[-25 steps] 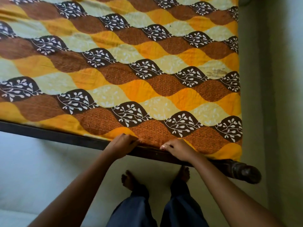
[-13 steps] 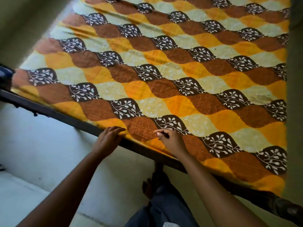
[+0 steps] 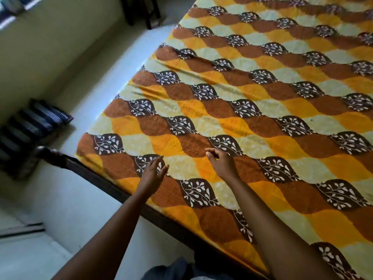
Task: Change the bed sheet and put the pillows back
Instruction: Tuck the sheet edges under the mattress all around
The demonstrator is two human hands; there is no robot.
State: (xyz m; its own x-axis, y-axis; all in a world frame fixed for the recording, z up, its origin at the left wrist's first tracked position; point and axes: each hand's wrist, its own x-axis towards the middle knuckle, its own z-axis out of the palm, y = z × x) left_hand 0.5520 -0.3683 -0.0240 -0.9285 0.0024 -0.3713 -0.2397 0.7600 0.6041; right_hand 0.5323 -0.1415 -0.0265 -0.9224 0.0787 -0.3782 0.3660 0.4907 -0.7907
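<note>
A bed sheet point(image 3: 252, 110) patterned in orange, brown and pale yellow waves with dark leaf motifs covers the mattress, with a few creases near its left edge. My left hand point(image 3: 154, 170) hovers open over the sheet just inside the near edge, fingers straight. My right hand point(image 3: 221, 162) is further in over the sheet, its fingers curled with the tips together; no fold of cloth shows between them. Dark blue striped pillows point(image 3: 38, 120) lie on the floor to the left of the bed, blurred.
The dark wooden bed frame point(image 3: 105, 184) runs along the near edge and ends in a rounded post point(image 3: 46, 152) at the corner. Pale floor point(image 3: 60, 209) lies left of and below the bed. Dark furniture legs point(image 3: 141, 11) stand at the far wall.
Both hands have left the sheet's near edge by the frame and moved up over the top of the bed. The left hand opened. The view swung left, showing the bed corner and pillows.
</note>
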